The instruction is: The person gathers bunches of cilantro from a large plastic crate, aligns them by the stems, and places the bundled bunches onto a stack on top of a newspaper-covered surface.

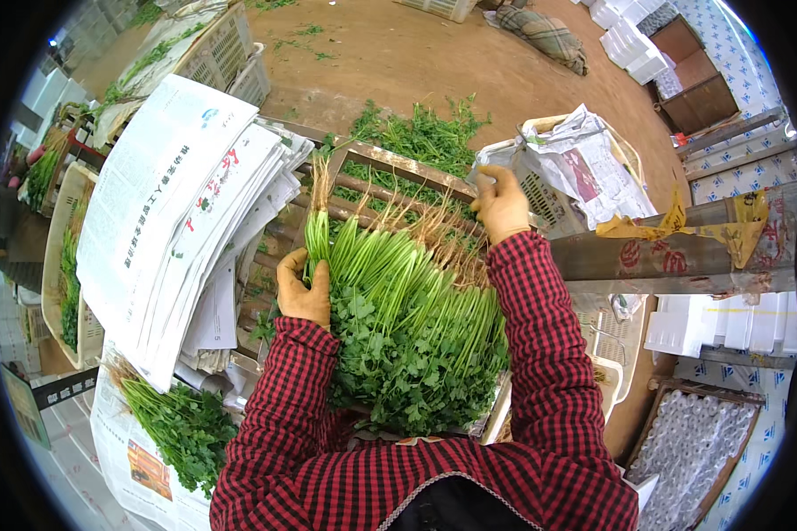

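A thick row of leafy greens with long stalks (407,283), which look like coriander, lies in front of me with brown roots pointing away and leaves toward my body. At the row's left end, my gloved left hand (305,290) is closed around a small bunch of stalks (317,232), roots upward. My gloved right hand (503,205) is raised by the roots at the far right end. Its fingers are apart and partly bent, with nothing visible in them. Under the greens is a slatted metal rack (390,168).
Left of the rack leans a tall stack of newspapers (164,230); another bunch of greens (181,425) lies below it. Loose greens (425,137) cover the floor beyond. A paper-lined basket (633,159) stands at the far right, near a metal beam (682,252) taped in yellow.
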